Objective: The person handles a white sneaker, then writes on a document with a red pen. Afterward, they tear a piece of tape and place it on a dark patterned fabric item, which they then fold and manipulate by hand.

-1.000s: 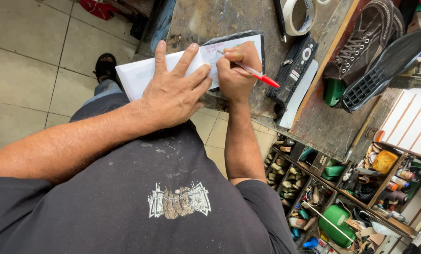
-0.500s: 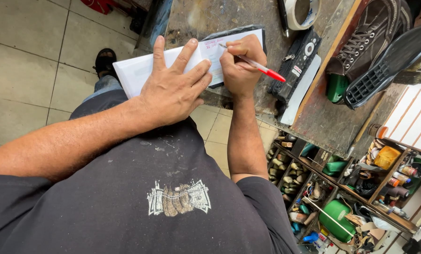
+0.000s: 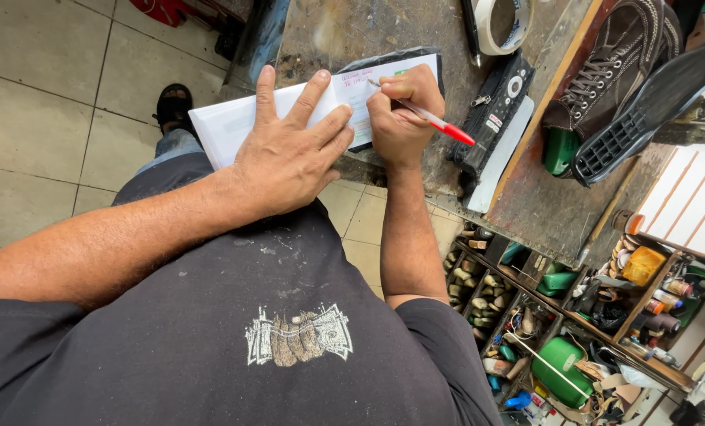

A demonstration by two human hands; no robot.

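- Two hands work on one white notepad [image 3: 234,126], which lies at the near edge of the worktop [image 3: 345,31] and juts out past that edge toward the person.
- The left hand [image 3: 289,158] lies flat on the notepad with fingers spread wide, pressing it down and gripping nothing.
- The right hand [image 3: 400,118] is closed around a red pen [image 3: 435,122], its tip touching the far end of the notepad, where some lines of coloured writing show.
- Under the far end of the notepad a dark sleeve or folder [image 3: 392,59] shows at the edges.
- Just beside the right hand lies a black zipped case [image 3: 498,110], resting on a pale flat board [image 3: 506,154].
- A roll of tape [image 3: 502,24] sits near the far edge of the worktop.
- Toward the right-hand side stand a brown laced shoe [image 3: 613,71] and a black sole [image 3: 652,102], touching each other.
- Below the worktop, shelves [image 3: 573,315] hold small bottles and green containers.
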